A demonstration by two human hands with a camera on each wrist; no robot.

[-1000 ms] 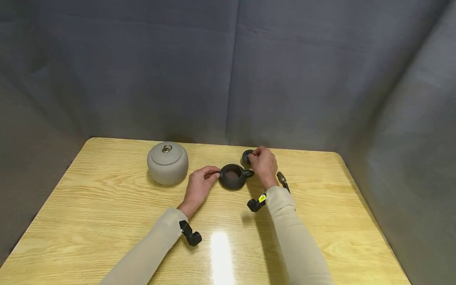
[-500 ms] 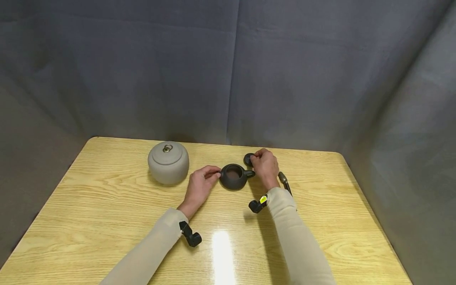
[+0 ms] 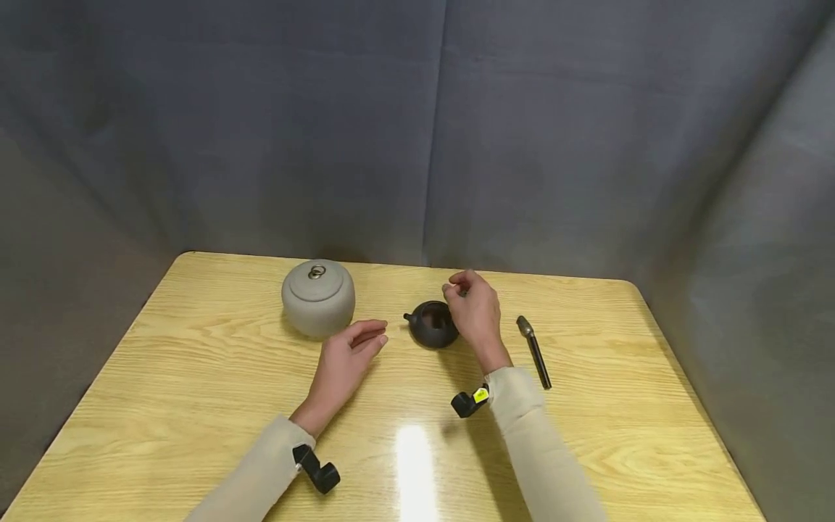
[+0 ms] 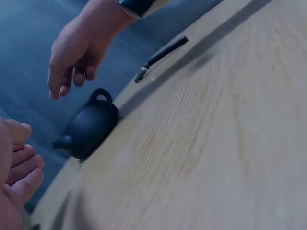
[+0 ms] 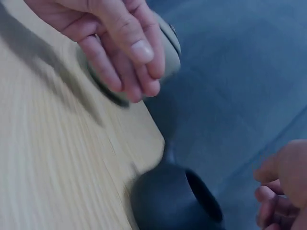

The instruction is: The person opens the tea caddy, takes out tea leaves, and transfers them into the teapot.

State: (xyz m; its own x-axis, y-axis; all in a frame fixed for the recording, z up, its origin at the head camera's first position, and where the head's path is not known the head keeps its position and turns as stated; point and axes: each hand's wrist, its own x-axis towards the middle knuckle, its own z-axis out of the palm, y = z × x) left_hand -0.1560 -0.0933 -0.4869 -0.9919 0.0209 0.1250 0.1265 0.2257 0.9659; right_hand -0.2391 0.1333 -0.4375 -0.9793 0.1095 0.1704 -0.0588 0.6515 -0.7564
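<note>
A dark, lidless teapot (image 3: 433, 326) stands upright on the table, spout to the left, its inside showing; in the left wrist view the teapot (image 4: 91, 127) shows its looped handle. Left of the spout and apart from it, my left hand (image 3: 344, 362) hovers with loosely bent fingers and nothing in them. My right hand (image 3: 478, 308) is raised over the handle side, covering the handle in the head view. Its fingers hang loosely bent in the left wrist view, with nothing held. The small round lid is mostly hidden behind this hand.
A grey lidded jar (image 3: 318, 301) with a ring-shaped knob stands at the back left. A slim black-handled tool (image 3: 536, 355) with a brownish head lies right of my right hand. A grey curtain (image 3: 326, 130) hangs behind the wooden table (image 3: 607, 406).
My left hand has let go of the spout and drawn back left and toward me. The right hand has released the lid and shifted left over the teapot. The view has shifted slightly.
</note>
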